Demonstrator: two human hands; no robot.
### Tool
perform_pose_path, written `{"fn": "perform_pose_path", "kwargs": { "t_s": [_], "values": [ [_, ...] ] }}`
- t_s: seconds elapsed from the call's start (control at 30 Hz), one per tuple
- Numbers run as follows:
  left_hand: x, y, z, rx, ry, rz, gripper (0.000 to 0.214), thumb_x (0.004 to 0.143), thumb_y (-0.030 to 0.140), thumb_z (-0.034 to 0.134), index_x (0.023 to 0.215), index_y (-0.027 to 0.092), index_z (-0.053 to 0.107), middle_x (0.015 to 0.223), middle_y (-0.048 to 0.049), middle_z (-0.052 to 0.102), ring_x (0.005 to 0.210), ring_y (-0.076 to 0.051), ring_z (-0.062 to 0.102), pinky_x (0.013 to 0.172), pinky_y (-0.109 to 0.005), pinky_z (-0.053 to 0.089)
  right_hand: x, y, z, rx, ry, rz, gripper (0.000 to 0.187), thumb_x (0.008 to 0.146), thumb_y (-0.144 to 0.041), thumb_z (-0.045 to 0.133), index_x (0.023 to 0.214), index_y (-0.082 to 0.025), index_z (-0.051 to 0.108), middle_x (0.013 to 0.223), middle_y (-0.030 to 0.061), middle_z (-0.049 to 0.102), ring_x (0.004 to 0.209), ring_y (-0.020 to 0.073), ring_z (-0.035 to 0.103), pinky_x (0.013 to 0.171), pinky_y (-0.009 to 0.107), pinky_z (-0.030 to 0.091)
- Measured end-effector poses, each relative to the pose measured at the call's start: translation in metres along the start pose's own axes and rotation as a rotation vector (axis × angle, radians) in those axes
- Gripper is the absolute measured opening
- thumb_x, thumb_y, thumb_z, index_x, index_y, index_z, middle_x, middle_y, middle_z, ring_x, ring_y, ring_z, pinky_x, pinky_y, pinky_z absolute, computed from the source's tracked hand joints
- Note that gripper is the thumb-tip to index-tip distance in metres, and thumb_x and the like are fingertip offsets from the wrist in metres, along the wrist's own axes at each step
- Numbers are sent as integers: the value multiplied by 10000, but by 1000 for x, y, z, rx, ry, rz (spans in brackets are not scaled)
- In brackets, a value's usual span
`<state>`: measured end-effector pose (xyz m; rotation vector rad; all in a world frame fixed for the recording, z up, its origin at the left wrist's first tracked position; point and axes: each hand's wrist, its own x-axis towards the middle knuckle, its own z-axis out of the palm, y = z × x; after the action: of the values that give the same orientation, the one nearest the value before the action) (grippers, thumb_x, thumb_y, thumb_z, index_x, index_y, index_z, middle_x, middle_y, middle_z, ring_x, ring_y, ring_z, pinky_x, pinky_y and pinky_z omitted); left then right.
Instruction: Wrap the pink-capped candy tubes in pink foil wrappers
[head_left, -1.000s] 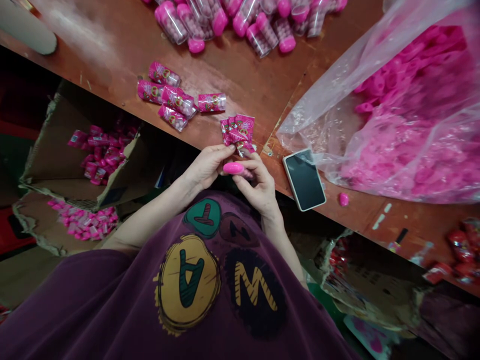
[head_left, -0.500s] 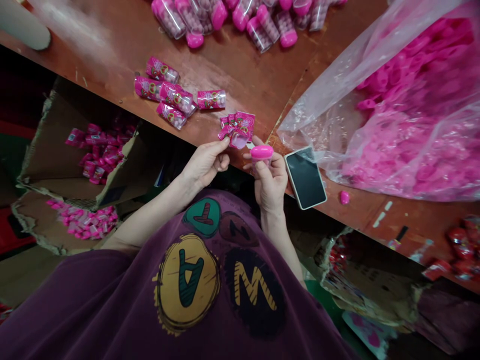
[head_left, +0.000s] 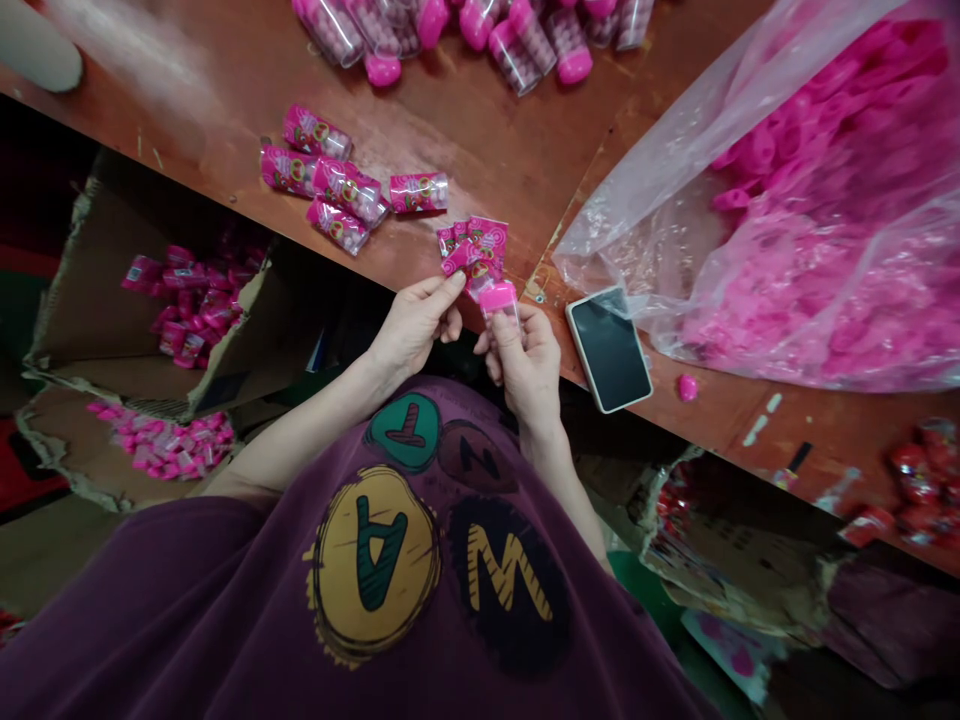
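Observation:
My right hand (head_left: pixel 531 362) grips a small clear candy tube with a pink cap (head_left: pixel 498 297), thumb across its side and the cap pointing away from me. My left hand (head_left: pixel 420 322) pinches a pink printed wrapper sleeve (head_left: pixel 460 257) between thumb and forefinger, just left of the tube's cap. More pink printed sleeves (head_left: pixel 491 236) lie in a small pile at the table edge, right behind my fingertips. To the left of the pile lie several candy tubes in printed sleeves (head_left: pixel 349 188), one of them apart (head_left: pixel 418 192). The tube's lower end is hidden by my fingers.
Unwrapped pink-capped tubes (head_left: pixel 517 50) lie heaped at the table's back. A plastic bag of pink parts (head_left: pixel 825 290) spreads on the right, beside a phone (head_left: pixel 611 350) and a loose pink cap (head_left: pixel 687 387). Below the left edge stand cardboard boxes (head_left: pixel 90 310) with pink pieces.
My right hand has brought the tube left, close to the sleeves, and tilted it so the cap faces away. My left hand has lifted a sleeve slightly from the pile.

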<state>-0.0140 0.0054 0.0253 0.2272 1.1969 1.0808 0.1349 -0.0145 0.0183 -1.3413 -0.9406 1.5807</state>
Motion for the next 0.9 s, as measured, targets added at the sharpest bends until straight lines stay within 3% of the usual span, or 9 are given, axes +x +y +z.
{"fn": "perform_pose_path", "kwargs": {
  "t_s": [0.17,0.3,0.4,0.5,0.57,0.63,0.7,0.83,0.9],
  "values": [
    [1,2,-2,-20,-72,-29,375,929,461,847,741,179,684,548,23,606,413,-55,507,441,-185,368,1,-6,-1,160,-146,178,464,900,-633,789,995,-253,541,635,-98,659,349,18,337,345,175,200],
    [1,2,-4,-1,-128,29,338,904,404,884,746,168,702,568,24,609,432,-43,507,442,-184,349,2,-5,2,255,-229,286,489,895,-656,780,955,-248,518,633,-104,617,356,8,276,352,179,168],
    [1,3,-4,33,-155,28,361,920,422,866,729,165,698,549,19,598,431,-50,500,442,-196,344,3,4,6,195,-159,187,486,908,-636,783,1096,-267,530,633,-112,611,377,26,300,371,187,195],
    [0,4,-2,44,-164,-13,385,934,430,848,705,167,686,515,26,576,407,-53,477,455,-207,370,3,18,10,61,-35,-11,557,906,-592,815,1273,-317,501,676,-105,615,472,72,477,448,208,378],
    [-1,5,0,29,-179,-49,392,935,421,848,689,164,684,497,31,559,389,-49,460,456,-207,376,4,24,11,-23,-5,-106,568,923,-568,810,1339,-354,487,762,-80,633,592,105,597,551,246,502],
    [-1,4,1,12,-203,-89,398,927,421,857,680,159,687,484,31,547,379,-49,459,451,-202,370,5,26,10,-67,-14,-151,578,934,-562,801,1378,-381,478,833,-61,638,646,120,632,595,273,545],
    [-1,4,1,7,-241,-115,396,920,436,861,696,151,702,496,14,576,373,-47,460,427,-194,335,7,23,8,-45,-47,-136,609,927,-588,797,1401,-387,472,825,-63,613,603,111,595,548,265,521],
    [0,4,-4,25,-304,-110,405,929,458,850,741,122,724,560,-34,662,362,-28,445,377,-174,245,8,15,7,60,-169,47,601,972,-666,696,1442,-365,474,721,-87,514,469,76,398,373,206,299],
    [1,4,-6,40,-317,-102,399,926,444,856,747,113,724,574,-36,674,362,-23,452,371,-167,234,9,14,8,39,-182,66,578,996,-658,666,1448,-346,489,750,-74,540,482,71,397,375,196,309]
  ]
}}
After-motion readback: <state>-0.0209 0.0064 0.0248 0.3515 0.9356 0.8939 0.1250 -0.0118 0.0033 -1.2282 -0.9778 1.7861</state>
